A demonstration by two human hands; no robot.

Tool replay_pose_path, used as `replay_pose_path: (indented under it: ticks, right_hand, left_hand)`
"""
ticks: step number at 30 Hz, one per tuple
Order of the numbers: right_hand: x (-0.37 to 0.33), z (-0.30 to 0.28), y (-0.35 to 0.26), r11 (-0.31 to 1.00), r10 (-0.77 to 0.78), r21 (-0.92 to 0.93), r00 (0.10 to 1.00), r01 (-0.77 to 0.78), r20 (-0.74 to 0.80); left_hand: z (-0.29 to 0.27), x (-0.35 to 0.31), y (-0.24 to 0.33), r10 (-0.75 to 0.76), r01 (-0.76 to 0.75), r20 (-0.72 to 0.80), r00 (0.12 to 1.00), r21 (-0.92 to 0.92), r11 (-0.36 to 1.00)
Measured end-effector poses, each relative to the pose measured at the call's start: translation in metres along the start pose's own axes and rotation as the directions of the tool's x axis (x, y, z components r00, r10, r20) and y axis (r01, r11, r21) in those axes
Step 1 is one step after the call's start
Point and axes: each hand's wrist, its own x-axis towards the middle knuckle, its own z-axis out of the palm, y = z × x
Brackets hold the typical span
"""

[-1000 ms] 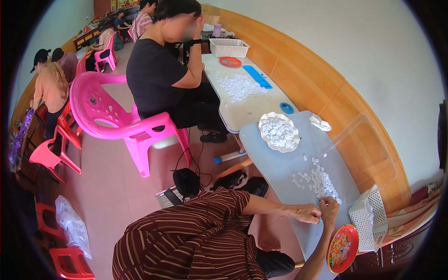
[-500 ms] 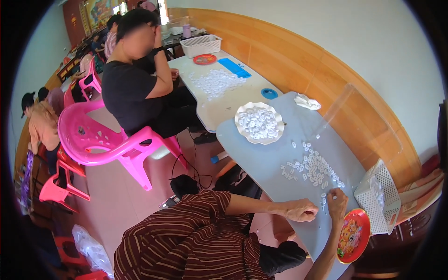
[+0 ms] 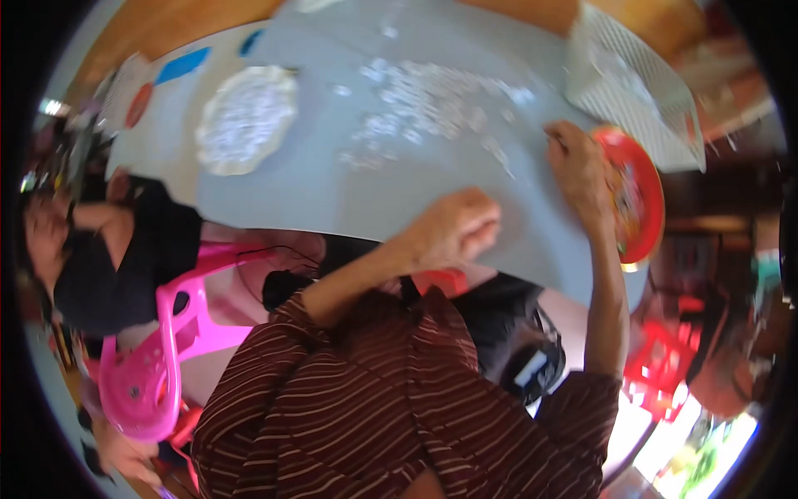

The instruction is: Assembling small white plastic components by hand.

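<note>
My left hand (image 3: 465,226) is closed above the near edge of the grey table (image 3: 341,195), its fingers curled together; whatever they may hold is hidden. Farther right, my right hand (image 3: 577,166) is also closed, fingertips pinched, beside a red oval dish (image 3: 644,179) of small multicoloured bits. Anything in that pinch is too small and blurred to make out. Beyond my hands lie scattered small white oval pieces (image 3: 432,100), some in a short row between the hands. More of them fill a white plate with a wavy rim (image 3: 291,108) at the left.
A white perforated basket (image 3: 640,91) with clear plastic in it stands behind the red dish. At the left, a person in black (image 3: 116,258) sits by a pink plastic chair (image 3: 179,349). A blue tray (image 3: 183,65) lies on the adjoining pale table.
My view has swung right and down, blurring the picture. Both hands stay closed; the left is still near the table's edge, the right still beside the red dish.
</note>
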Motion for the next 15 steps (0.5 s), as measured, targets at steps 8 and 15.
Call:
replay_pose_path:
  ticks: [8,15]
  right_hand:
    - [-0.008,0.003,-0.003,0.994,0.106,0.029,0.991,-0.109,0.080]
    - [-0.010,0.015,-0.021,0.993,0.082,0.069,0.971,-0.100,0.223]
  left_hand:
    - [0.009,0.003,0.005,-0.068,0.072,0.053,0.996,-0.068,0.995]
    - [0.009,0.000,0.005,-0.073,0.075,0.042,0.996,-0.056,0.996]
